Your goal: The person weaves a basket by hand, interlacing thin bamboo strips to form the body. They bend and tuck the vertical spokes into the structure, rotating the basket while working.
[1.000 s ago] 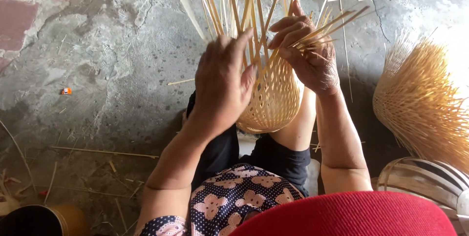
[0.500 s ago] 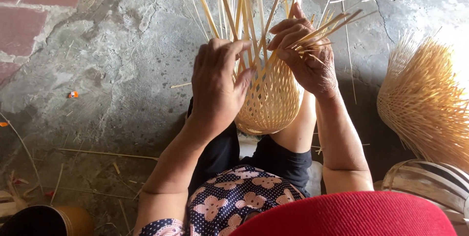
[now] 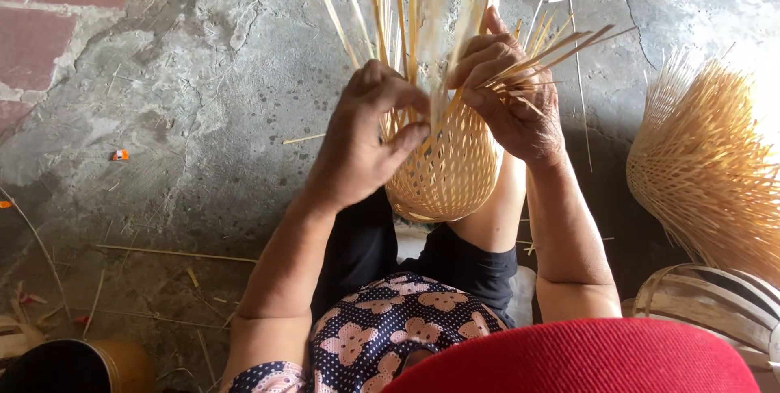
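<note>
Both hands' fingers (image 3: 496,64) pinch bamboo strips (image 3: 410,11) rising from the half-woven basket (image 3: 447,173) just below them.

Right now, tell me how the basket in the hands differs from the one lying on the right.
The basket in the hands is held over the lap by the left hand and right hand; the basket on the right lies untouched on the floor.
The held one shows a tight open weave; the other shows mostly loose splayed strips.
Both are pale bamboo with unwoven ends sticking out.
</note>
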